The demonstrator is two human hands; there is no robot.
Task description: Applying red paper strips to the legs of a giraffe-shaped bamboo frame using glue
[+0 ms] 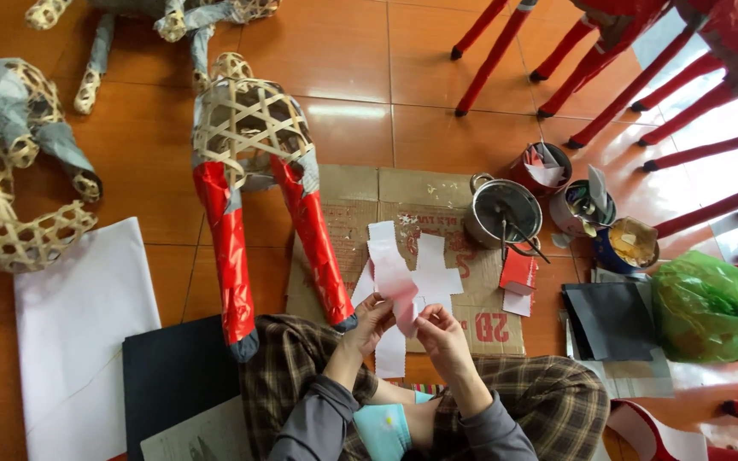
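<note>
Your left hand [372, 322] and right hand [442, 333] both pinch a pale pink paper strip [395, 282] between their fingers, above your lap and the flattened cardboard [360, 192] on the floor, beside the bamboo frame's red-wrapped legs [231, 256].

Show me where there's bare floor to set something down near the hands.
Bare tiles lie between the bamboo frame and the red legs, above the cardboard. Crowded: right of the pot, with tins and green bag; both hands hold paper strip.
</note>
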